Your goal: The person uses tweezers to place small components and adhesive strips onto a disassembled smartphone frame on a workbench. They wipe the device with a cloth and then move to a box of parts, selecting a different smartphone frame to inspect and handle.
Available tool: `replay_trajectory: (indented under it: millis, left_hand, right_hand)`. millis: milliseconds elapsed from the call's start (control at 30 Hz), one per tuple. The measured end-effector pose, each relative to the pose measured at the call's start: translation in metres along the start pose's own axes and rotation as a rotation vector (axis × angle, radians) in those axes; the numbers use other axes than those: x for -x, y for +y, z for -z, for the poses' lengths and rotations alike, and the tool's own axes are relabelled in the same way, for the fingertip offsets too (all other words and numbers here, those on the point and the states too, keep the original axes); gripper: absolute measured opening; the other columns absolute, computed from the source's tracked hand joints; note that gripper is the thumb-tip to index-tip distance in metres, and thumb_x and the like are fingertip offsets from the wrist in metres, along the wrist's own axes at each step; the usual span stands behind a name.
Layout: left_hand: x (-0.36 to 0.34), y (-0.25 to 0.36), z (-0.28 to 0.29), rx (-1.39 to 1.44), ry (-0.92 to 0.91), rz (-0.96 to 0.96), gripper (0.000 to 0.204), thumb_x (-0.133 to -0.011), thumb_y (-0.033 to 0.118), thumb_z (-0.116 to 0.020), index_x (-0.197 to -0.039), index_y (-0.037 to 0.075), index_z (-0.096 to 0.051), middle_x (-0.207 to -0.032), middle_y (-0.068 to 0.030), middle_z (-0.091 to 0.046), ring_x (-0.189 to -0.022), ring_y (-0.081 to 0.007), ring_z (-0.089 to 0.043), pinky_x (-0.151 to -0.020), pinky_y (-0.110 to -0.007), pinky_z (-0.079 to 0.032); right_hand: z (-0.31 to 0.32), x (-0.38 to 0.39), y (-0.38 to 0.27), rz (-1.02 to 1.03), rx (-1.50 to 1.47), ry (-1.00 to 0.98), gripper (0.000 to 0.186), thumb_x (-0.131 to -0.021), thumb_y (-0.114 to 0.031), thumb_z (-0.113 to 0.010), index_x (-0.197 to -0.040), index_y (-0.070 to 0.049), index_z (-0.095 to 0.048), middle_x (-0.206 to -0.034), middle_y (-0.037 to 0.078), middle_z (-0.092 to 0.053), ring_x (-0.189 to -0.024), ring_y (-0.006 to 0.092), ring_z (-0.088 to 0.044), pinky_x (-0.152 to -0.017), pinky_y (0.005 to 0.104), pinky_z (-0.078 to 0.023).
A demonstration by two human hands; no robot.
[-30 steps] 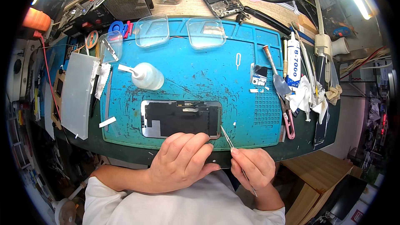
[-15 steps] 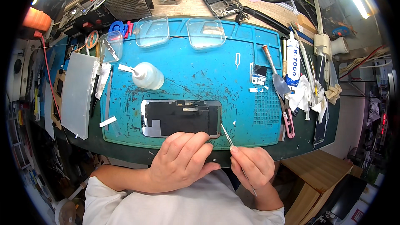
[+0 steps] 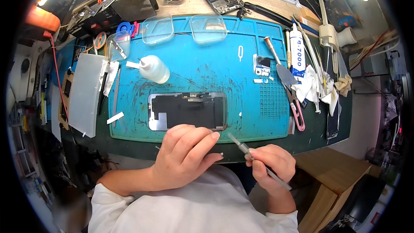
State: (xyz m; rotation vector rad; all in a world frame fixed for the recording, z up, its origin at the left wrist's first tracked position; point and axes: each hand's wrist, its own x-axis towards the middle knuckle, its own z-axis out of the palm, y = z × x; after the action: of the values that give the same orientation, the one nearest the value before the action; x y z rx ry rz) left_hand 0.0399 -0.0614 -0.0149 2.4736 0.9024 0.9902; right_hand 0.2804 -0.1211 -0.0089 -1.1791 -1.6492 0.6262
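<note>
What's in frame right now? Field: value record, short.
left hand: fingers half curled at the panel's near edge, nothing seen held; contact unclear
right hand: holds tweezers, tips blurred, pointing up-left, apart from the panel
panel: phone-sized, mostly black, flat on the mat
mat: blue, scratched
bottle: whitish, on the mat, beyond the panel
right side: white tube, pink-handled cutter

Left hand [image 3: 179, 157] palm down, its fingers [image 3: 200, 148] loosely bent toward the right hand [image 3: 274, 164], thumb [image 3: 212, 159] apart beneath them, left forearm [image 3: 131, 179] running in from that hand's lower left, right thumb [image 3: 260, 171] and fingers pinched together, right forearm [image 3: 280, 198] below.
</note>
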Motion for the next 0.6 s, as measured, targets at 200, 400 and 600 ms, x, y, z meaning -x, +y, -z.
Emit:
replay_trajectory:
  millis: [200,400,600]
  left_hand:
    - [0.011,0.010,0.012,0.006,-0.002,-0.305,0.026,-0.079,0.019,-0.085,-0.098,0.004,-0.074,-0.093,-0.0026,-0.069,-0.080,-0.0187,-0.062,-0.073,-0.031,-0.046]
    - [0.032,0.023,0.017,0.058,0.044,-0.226,0.013,-0.078,0.010,-0.078,-0.087,0.006,-0.069,-0.082,-0.0013,-0.066,-0.069,-0.0189,-0.060,-0.066,-0.032,-0.046]
    - [0.064,0.040,0.019,0.196,-0.259,-0.100,0.017,-0.082,0.014,-0.079,-0.079,0.010,-0.062,-0.077,-0.0028,-0.062,-0.061,-0.0224,-0.055,-0.056,-0.036,-0.043]
  right_hand:
    - [0.016,0.018,-0.013,-0.118,-0.382,-0.215,0.020,-0.081,0.002,-0.072,-0.100,0.002,-0.078,-0.080,0.012,-0.075,-0.065,0.0219,-0.071,-0.060,0.0298,-0.056]
    - [0.023,0.056,-0.022,-0.351,-0.685,-0.096,0.020,-0.093,-0.007,-0.066,-0.101,0.008,-0.076,-0.078,0.016,-0.073,-0.064,0.0181,-0.070,-0.058,0.0270,-0.056]
    - [0.036,0.034,-0.020,0.030,0.077,0.130,0.029,-0.095,-0.020,-0.077,-0.117,0.000,-0.074,-0.101,0.012,-0.065,-0.076,0.0158,-0.065,-0.064,0.0256,-0.052]
